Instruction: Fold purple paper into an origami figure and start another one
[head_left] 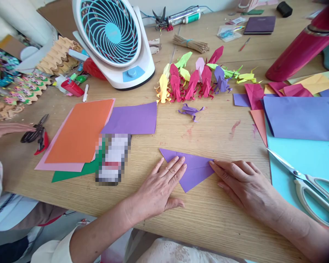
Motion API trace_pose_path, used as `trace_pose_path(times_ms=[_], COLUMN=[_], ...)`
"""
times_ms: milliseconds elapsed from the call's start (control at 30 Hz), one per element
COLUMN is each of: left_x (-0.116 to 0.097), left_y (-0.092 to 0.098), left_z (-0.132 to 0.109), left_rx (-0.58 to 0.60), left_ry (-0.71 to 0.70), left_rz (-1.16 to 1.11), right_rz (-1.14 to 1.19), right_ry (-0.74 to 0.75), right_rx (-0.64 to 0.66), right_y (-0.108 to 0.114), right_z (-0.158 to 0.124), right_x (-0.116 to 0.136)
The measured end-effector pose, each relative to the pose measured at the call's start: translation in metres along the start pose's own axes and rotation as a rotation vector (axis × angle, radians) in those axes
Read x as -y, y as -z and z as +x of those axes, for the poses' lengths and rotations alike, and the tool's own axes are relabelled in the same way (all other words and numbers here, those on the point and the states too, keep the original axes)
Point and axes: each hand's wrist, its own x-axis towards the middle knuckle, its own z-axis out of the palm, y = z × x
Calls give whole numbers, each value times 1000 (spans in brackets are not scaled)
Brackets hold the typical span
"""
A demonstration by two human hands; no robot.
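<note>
A purple sheet of paper (193, 166), folded into a triangle, lies flat on the wooden table with one corner toward me. My left hand (164, 179) rests on its left part, fingers stretched out and pressing it down, thumb apart. At the right corner, my right hand (241, 179) pinches the paper's edge between thumb and forefinger; the other fingers curl under the palm. Beyond the triangle sits a small purple folded-paper insect (191, 111). Behind it stands a group of folded-paper insects (192, 84) in red, yellow, green, pink and purple.
Left are a purple sheet (134, 118), an orange sheet (79, 131), a phone (113, 160) and pliers (40, 135). Scissors (304, 179) lie right on turquoise paper (285, 157). A fan (115, 40) and a red flask (298, 47) stand behind. Another person's sleeve (8, 131) shows left.
</note>
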Motion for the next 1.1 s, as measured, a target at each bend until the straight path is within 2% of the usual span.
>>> trace_pose_path(times_ms=[133, 267, 433, 533, 633, 800, 967, 1100], left_x=[7, 12, 17, 21, 23, 24, 25, 22], left_y=[5, 13, 23, 26, 28, 35, 50, 66], left_z=[-5, 1, 21, 35, 47, 58, 64, 66], left_rx=[-16, -97, -252, -294, -258, -164, -46, 45], left_ry=[7, 22, 172, 280, 368, 418, 367, 293], left_rz=[-18, -70, -217, -269, -264, -318, -449, -513], right_rz=[-5, -1, 1, 7, 23, 102, 200, 334], right_ry=[4, 4, 3, 2, 1, -56, -146, -231], right_rx=[12, 2, -11, -19, -25, -21, -38, -87], right_y=[-1, -1, -1, 0, 0, 2, 7, 13], right_z=[0, -1, 0, 0, 1, -1, 0, 14], right_x=[0, 0, 0, 1, 1, -1, -4, 0])
